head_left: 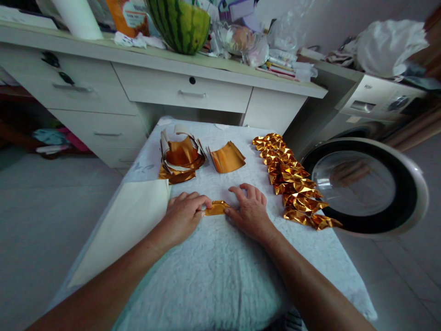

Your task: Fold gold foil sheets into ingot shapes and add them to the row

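Note:
A small folded strip of gold foil paper [216, 208] lies on the cloth-covered table between my hands. My left hand [184, 210] is closed, with thumb and forefinger pinching the strip's left end. At the right end, the thumb of my right hand [251, 210] touches the paper while its other fingers are spread above the cloth. Beyond them sit a curved stack of gold foil sheets [228, 157] and a larger pile of gold sheets [181, 154] ringed by white paper bands. Rows of folded gold foil pieces [292, 179] run down the table's right side.
A cream sheet [127, 225] covers part of the table's left side. Behind stands a white drawer counter [186, 85] holding a cut watermelon [179, 25], a paper roll [77, 18] and plastic bags. The open round door [365, 184] of a washing machine [372, 103] reaches the table's right edge.

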Available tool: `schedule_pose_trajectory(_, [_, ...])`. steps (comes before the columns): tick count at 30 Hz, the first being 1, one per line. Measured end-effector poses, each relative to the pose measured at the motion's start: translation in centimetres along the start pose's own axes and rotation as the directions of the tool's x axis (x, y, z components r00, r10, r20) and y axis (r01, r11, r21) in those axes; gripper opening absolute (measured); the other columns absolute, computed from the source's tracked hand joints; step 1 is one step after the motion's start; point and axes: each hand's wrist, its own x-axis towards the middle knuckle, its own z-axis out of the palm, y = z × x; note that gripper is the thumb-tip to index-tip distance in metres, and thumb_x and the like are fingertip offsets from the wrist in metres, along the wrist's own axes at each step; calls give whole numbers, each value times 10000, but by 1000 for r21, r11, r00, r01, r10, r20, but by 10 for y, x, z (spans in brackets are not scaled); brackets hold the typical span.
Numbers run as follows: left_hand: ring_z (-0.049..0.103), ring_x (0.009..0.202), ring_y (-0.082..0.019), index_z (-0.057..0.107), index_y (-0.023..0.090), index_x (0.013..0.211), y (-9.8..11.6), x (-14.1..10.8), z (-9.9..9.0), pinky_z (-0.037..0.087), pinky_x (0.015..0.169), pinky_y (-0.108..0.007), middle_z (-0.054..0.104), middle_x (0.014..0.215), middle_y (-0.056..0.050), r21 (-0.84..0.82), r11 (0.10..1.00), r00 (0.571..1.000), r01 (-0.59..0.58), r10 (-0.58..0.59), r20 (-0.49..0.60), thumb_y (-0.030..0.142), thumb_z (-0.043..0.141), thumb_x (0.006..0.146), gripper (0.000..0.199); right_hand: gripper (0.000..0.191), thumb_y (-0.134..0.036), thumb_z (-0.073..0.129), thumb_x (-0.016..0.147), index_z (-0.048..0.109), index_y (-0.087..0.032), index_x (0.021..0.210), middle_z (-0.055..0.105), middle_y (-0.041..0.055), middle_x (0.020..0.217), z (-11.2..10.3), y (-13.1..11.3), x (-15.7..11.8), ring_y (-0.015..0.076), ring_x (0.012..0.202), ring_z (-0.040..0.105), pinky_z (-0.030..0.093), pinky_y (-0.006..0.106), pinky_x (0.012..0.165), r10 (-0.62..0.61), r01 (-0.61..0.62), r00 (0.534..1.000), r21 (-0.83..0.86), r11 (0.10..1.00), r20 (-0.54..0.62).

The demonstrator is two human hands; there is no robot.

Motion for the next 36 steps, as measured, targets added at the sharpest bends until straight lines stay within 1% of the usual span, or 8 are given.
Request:
schedule_pose_trajectory(7, [519,940,-222,646,282,968,2,-1,-2,347,863,-382,670,979,10,-14,1000,1000,-12,12,9,124,457,821,288,552,-421,616,861,457,-348,1384,425,101,1390,-2,13,1,299,1269,375,296,487,1040,-33,34,998,-16,999,56])
schedule_pose_trajectory(15, [523,931,-217,634,291,1003,-3,-2,0,347,851,-376,660,958,8,-20,999,999,-37,37,8,107,440,825,322,605,-311,621,861,412,-341,1428,411,108,1422,-6,14,3,303,1294,359,288,484,1044,-31,32,992,-4,999,119])
schedule_pose_trajectory(20, [524,951,-224,637,306,1029,-2,-3,-1,349,843,-379,657,982,7,-6,1000,1000,-29,29,13,104,438,829,347,623,-240,604,845,400,-270,1433,413,108,1424,-14,13,3,279,1304,352,272,460,1070,-22,15,989,50,999,148])
schedule_pose_trajectory(24, [531,953,-222,640,296,1005,1,-5,0,353,841,-382,656,967,6,2,1000,999,-30,30,-27,110,430,836,327,453,-200,511,888,467,-182,1338,474,110,1363,-17,16,3,244,1264,382,272,427,1065,-44,27,994,165,986,97])
schedule_pose_trajectory(27, [543,940,-230,647,287,967,2,-6,3,360,838,-389,651,914,0,6,1000,998,-27,27,-55,225,507,855,189,281,-249,452,939,548,-191,1196,540,88,1249,-15,15,4,224,1186,428,296,409,1031,-72,61,997,248,967,37])
schedule_pose_trajectory(29, [549,945,-240,647,282,950,1,-5,5,368,842,-396,645,920,-6,22,999,997,-36,37,-69,301,571,841,135,215,-310,500,927,594,-205,1090,558,70,1181,-13,12,3,226,1142,442,305,405,1010,-98,89,995,260,962,25])
schedule_pose_trajectory(32, [563,960,-236,638,264,943,0,-4,7,391,858,-391,631,960,-13,27,997,993,-72,74,-91,297,618,819,130,212,-344,628,842,614,-205,1000,558,58,1115,-9,6,2,232,1089,449,318,398,977,-135,126,990,235,964,24])
schedule_pose_trajectory(36, [580,956,-212,629,247,966,-2,-3,8,431,852,-361,619,992,-20,-10,992,985,-129,127,-118,248,626,817,149,287,-317,698,762,606,-199,1008,554,54,1073,-9,0,0,232,1044,449,331,386,938,-162,153,986,190,970,34])
